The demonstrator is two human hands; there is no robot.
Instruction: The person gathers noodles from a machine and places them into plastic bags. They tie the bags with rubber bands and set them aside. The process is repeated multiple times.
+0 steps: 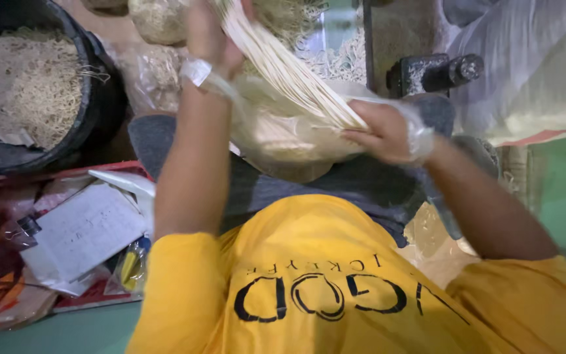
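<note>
The long pale bundle of thin straight noodle strands [283, 69] runs slantwise between your two hands, above your lap, its lower end going into a crumpled clear plastic bag [283, 141] that rests on your grey-trousered knees. Your right hand [388, 134], in a thin clear plastic glove, is closed around the lower end of the bundle at the bag's mouth. Your left hand [211, 33], also gloved, is raised near the top edge of the view and grips the upper part of the strands, though its fingers are partly cut off there.

The step in hand looks like feeding the bundle into the bag. The next move calls for keeping the strands together and straight so they do not snap.

To your left stands a round black tub of loose broken noodles [31, 85]; below it lies a sheet of white paper [86, 229] on a red tray.
</note>
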